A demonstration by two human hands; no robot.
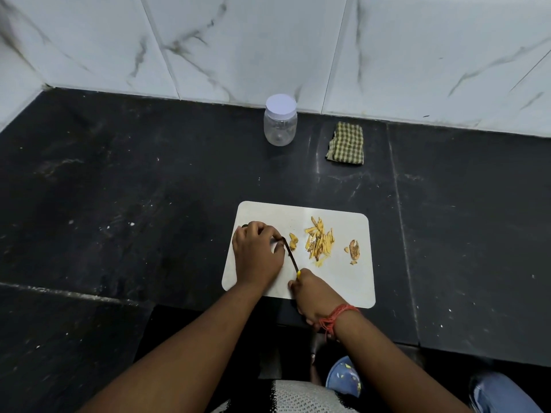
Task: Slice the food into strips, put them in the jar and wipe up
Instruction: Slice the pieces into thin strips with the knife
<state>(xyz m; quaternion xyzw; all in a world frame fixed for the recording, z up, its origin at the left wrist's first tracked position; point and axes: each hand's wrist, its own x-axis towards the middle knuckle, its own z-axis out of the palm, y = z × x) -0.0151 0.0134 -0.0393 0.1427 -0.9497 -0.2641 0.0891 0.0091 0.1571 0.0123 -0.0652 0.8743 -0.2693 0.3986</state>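
Note:
A white cutting board (pixel 351 281) lies on the black counter. My right hand (pixel 316 296) grips the yellow handle of a knife (pixel 290 254), and its dark blade points away across the board. My left hand (pixel 256 251) sits on the board's left part, fingers curled and bunched at the blade's far end over a piece of food that is almost hidden. A small cut piece (pixel 293 241) lies just right of the blade. Beyond it is a pile of yellow strips (pixel 319 241), with brownish scraps (pixel 354 249) further right. The clear jar (pixel 280 123), white lid on, stands at the back.
A folded green checked cloth (pixel 346 143) lies right of the jar by the marble-tiled wall (pixel 268 40). The counter's front edge runs just below the board. Below it I see a blue object (pixel 343 377) and my clothing.

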